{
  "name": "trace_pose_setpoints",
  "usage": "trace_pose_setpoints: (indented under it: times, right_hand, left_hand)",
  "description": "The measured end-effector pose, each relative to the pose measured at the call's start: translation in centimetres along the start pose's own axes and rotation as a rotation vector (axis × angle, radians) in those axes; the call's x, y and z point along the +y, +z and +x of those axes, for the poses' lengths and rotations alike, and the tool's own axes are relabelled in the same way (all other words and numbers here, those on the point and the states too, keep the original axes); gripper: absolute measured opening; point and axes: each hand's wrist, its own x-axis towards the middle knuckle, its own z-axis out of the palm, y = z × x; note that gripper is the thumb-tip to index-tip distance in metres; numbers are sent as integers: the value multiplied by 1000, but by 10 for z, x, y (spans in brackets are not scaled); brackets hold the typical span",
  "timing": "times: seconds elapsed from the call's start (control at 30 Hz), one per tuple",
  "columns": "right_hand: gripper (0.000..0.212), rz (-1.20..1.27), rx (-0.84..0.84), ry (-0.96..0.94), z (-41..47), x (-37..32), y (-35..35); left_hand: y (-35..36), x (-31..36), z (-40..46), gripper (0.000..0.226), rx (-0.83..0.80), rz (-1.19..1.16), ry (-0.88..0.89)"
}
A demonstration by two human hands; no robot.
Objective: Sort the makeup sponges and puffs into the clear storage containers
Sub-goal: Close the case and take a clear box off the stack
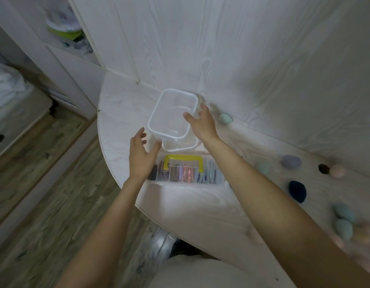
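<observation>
Both hands flank the clear square container [171, 113] on the white table [121, 104] — left hand [141, 155] and right hand [201, 124] spread-fingered, gripping nothing. Sponges lie scattered right — a mint one [225, 118] nearest.

Empty clear container [159, 113] upright; sponges [295, 191] scattered.
</observation>
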Motion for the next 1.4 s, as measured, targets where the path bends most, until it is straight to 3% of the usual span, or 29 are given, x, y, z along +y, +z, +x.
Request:
trace_pose_setpoints:
  times: [0.1, 0.23, 0.37, 0.57, 0.67, 1.03, 1.2, 1.3, 1.4]
  right_hand:
    - [80, 195, -15, 130, 18, 3, 3]
    - [86, 375, -73, 120, -10, 0, -15]
    - [62, 449, -56, 8, -69, 4, -46]
    - [36, 534, 173, 14, -140, 50, -89]
    - [24, 604, 118, 52, -175, 87, -98]
    - [24, 566, 85, 243, -271, 201, -66]
    - [24, 598, 107, 287, -276, 218, -54]
    - [25, 567, 180, 287, -281, 213, -51]
    - [25, 455, 283, 238, -287, 213, -44]
  left_hand:
    - [2, 14, 16, 53, -89, -221, -200]
    - [7, 22, 13, 46, -73, -333, -189]
    - [3, 41, -12, 42, -126, -514, -121]
    - [3, 49, -82, 36, -354, -560, -117]
    - [5, 38, -118, 36, -394, -516, -167]
    - [6, -38, -223, 31, -420, -325, -337]
    - [20, -51, -239, 44, -279, -204, -253]
    - [24, -45, -248, 61, -339, -196, -107]
    - [28, -48, -252, 70, -358, -220, -87]
